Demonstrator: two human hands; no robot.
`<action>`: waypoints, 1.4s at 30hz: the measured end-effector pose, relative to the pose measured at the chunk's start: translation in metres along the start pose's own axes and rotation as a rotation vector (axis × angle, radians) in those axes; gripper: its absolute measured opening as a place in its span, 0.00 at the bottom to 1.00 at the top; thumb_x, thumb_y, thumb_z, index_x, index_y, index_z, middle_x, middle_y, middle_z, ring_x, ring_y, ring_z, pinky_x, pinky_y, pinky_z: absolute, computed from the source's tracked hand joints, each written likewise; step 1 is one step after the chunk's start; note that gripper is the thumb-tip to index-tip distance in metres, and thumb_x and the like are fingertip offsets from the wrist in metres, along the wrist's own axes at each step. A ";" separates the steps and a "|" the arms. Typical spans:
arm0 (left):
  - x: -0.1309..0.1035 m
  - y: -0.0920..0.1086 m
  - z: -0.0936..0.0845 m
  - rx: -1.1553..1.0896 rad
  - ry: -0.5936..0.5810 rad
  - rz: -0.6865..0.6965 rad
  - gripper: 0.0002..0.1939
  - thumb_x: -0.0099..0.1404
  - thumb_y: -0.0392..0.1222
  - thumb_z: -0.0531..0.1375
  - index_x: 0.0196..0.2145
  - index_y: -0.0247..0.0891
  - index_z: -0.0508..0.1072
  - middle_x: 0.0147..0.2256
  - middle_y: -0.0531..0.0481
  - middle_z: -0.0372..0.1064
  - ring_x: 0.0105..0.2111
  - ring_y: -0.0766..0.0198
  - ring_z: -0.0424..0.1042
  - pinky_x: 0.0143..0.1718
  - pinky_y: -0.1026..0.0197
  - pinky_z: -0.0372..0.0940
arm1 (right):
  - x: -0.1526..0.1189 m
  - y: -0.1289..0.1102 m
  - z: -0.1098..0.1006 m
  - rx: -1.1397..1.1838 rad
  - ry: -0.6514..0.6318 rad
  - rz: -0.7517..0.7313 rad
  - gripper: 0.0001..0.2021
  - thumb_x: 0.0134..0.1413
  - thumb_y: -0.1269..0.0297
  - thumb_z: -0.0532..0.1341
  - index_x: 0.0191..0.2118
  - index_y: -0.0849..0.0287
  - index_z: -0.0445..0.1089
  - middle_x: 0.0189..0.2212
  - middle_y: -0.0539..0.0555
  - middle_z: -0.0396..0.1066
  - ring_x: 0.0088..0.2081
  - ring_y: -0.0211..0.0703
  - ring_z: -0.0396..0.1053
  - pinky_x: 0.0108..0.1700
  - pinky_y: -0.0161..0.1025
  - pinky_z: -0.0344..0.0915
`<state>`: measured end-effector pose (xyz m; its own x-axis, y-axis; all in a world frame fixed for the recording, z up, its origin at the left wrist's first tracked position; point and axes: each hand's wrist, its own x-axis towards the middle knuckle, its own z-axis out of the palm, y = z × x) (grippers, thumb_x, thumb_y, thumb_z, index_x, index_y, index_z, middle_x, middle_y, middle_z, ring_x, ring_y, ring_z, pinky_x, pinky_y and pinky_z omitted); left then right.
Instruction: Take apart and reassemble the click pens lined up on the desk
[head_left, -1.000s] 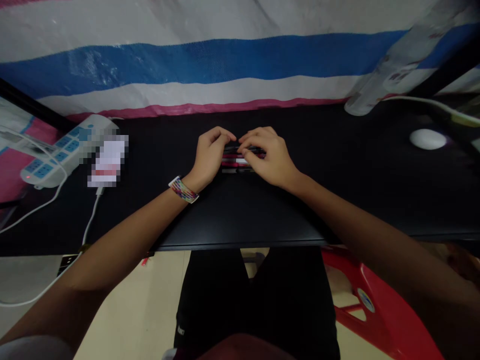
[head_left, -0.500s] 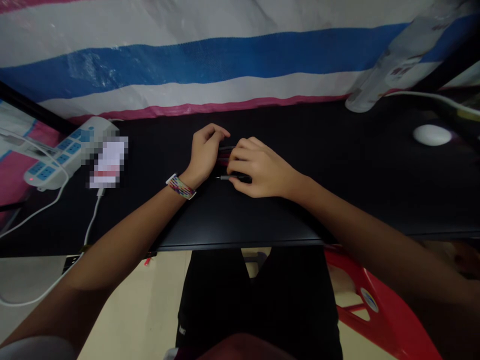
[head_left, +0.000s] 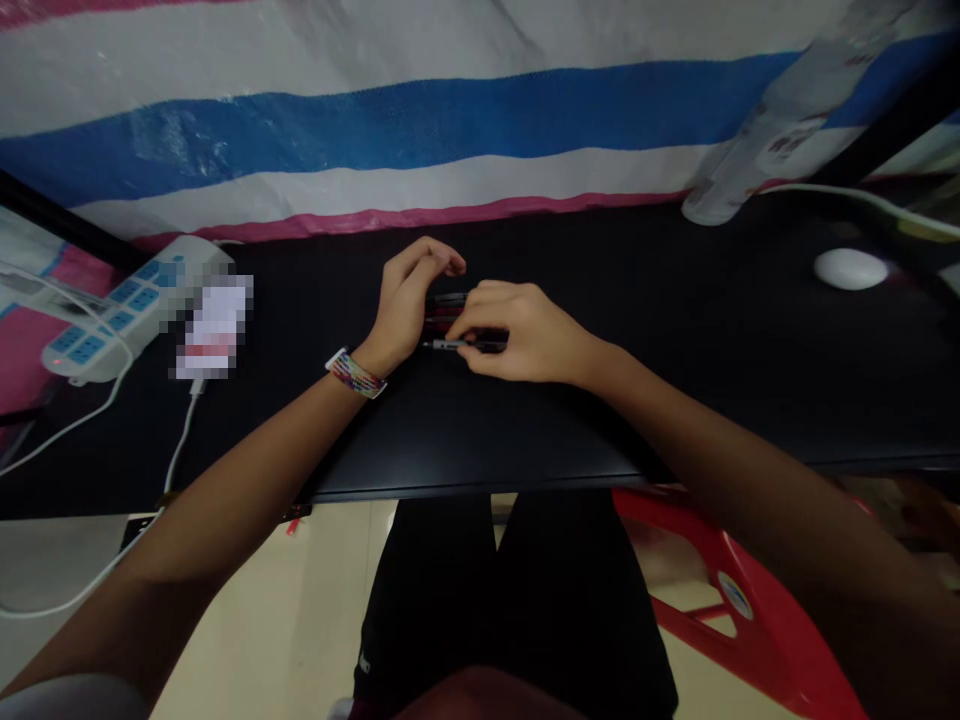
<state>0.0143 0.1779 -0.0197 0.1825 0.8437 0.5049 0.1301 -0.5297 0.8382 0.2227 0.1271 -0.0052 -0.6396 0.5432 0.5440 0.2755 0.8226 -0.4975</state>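
Observation:
Several pens lie side by side on the black desk [head_left: 420, 430], between my two hands. The nearest is a dark pen with a grey tip section [head_left: 444, 345]; my right hand [head_left: 529, 330] pinches it between thumb and index finger. Its other fingers arch over the remaining pens and partly hide them. Beyond it are a red pen [head_left: 441, 322] and another dark pen [head_left: 450, 298]. My left hand [head_left: 405, 295] rests on its edge by the left ends of the pens, loosely cupped, with nothing visible in it. A woven multicoloured band [head_left: 358, 374] circles the left wrist.
At the left lie a white power strip [head_left: 191, 265] and a blurred-out phone [head_left: 214, 325] on a white cable. A clear bottle [head_left: 720, 190] and a white mouse [head_left: 851, 269] are at the right. A striped sheet [head_left: 420, 120] hangs behind; a red stool [head_left: 757, 600] stands below.
My right thumb and index finger have closed in on the near pen, which sits slightly farther from the desk's front edge. My left fingers have shifted slightly, away from the front edge.

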 end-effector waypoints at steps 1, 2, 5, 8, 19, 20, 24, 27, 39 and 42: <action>0.000 0.002 0.000 -0.033 -0.023 0.054 0.19 0.84 0.50 0.60 0.35 0.42 0.82 0.36 0.49 0.81 0.40 0.60 0.78 0.48 0.54 0.72 | 0.000 0.003 -0.002 0.003 0.064 0.012 0.07 0.67 0.69 0.66 0.43 0.55 0.84 0.38 0.54 0.80 0.40 0.48 0.75 0.45 0.46 0.70; -0.001 0.003 0.000 -0.041 -0.050 0.087 0.21 0.84 0.54 0.60 0.35 0.42 0.82 0.35 0.49 0.80 0.38 0.60 0.78 0.46 0.54 0.72 | 0.000 0.006 -0.003 -0.004 0.126 0.028 0.08 0.67 0.69 0.66 0.44 0.55 0.84 0.40 0.54 0.80 0.39 0.47 0.75 0.44 0.45 0.71; -0.005 0.008 0.000 0.081 -0.123 0.089 0.27 0.83 0.64 0.60 0.34 0.42 0.80 0.29 0.51 0.77 0.31 0.61 0.74 0.37 0.55 0.67 | -0.001 0.019 -0.009 -0.062 0.255 0.098 0.08 0.69 0.68 0.66 0.46 0.55 0.84 0.41 0.55 0.79 0.38 0.47 0.74 0.44 0.45 0.71; -0.008 0.008 0.000 0.220 -0.136 0.081 0.26 0.81 0.66 0.62 0.35 0.43 0.78 0.27 0.53 0.75 0.28 0.61 0.73 0.35 0.56 0.65 | -0.003 0.029 -0.012 -0.106 0.296 0.157 0.07 0.70 0.65 0.66 0.47 0.56 0.83 0.41 0.57 0.79 0.40 0.49 0.75 0.46 0.46 0.72; 0.003 -0.013 -0.010 0.239 0.042 0.052 0.11 0.81 0.51 0.67 0.41 0.43 0.81 0.34 0.50 0.82 0.36 0.60 0.79 0.42 0.57 0.70 | 0.004 0.050 -0.028 0.451 0.495 0.605 0.11 0.66 0.58 0.75 0.33 0.55 0.80 0.28 0.51 0.76 0.29 0.40 0.70 0.34 0.38 0.72; 0.004 -0.014 -0.010 0.233 0.044 0.049 0.11 0.80 0.50 0.67 0.41 0.43 0.81 0.34 0.50 0.81 0.36 0.60 0.79 0.42 0.57 0.71 | 0.005 0.050 -0.030 0.530 0.505 0.639 0.10 0.65 0.60 0.76 0.34 0.55 0.80 0.28 0.51 0.75 0.28 0.38 0.69 0.32 0.37 0.71; 0.005 -0.018 -0.012 0.212 0.035 0.054 0.10 0.80 0.49 0.68 0.41 0.42 0.81 0.33 0.50 0.80 0.35 0.60 0.79 0.42 0.57 0.71 | 0.007 0.049 -0.033 0.781 0.550 0.776 0.08 0.64 0.63 0.76 0.36 0.56 0.79 0.29 0.51 0.76 0.27 0.37 0.70 0.32 0.35 0.74; 0.006 -0.021 -0.011 0.205 0.042 0.057 0.09 0.80 0.48 0.68 0.42 0.42 0.82 0.35 0.50 0.81 0.37 0.60 0.80 0.43 0.58 0.71 | 0.006 0.052 -0.033 0.879 0.573 0.863 0.06 0.64 0.68 0.75 0.36 0.57 0.80 0.31 0.53 0.78 0.29 0.37 0.73 0.34 0.35 0.76; 0.012 -0.030 -0.020 0.213 0.023 -0.004 0.12 0.78 0.51 0.70 0.40 0.42 0.81 0.32 0.50 0.77 0.34 0.61 0.75 0.40 0.57 0.68 | 0.003 0.054 -0.028 0.817 0.580 0.839 0.06 0.60 0.74 0.77 0.39 0.59 0.82 0.33 0.54 0.82 0.38 0.43 0.82 0.47 0.42 0.86; 0.012 -0.033 -0.019 0.217 0.031 -0.023 0.20 0.80 0.57 0.67 0.34 0.42 0.77 0.30 0.51 0.74 0.31 0.61 0.73 0.38 0.57 0.68 | 0.004 0.052 -0.027 0.800 0.565 0.830 0.06 0.59 0.73 0.77 0.39 0.59 0.82 0.32 0.54 0.82 0.39 0.44 0.83 0.50 0.44 0.86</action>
<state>-0.0067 0.2072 -0.0371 0.1477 0.8562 0.4950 0.3410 -0.5139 0.7871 0.2541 0.1766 -0.0113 -0.0381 0.9992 -0.0109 -0.1881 -0.0179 -0.9820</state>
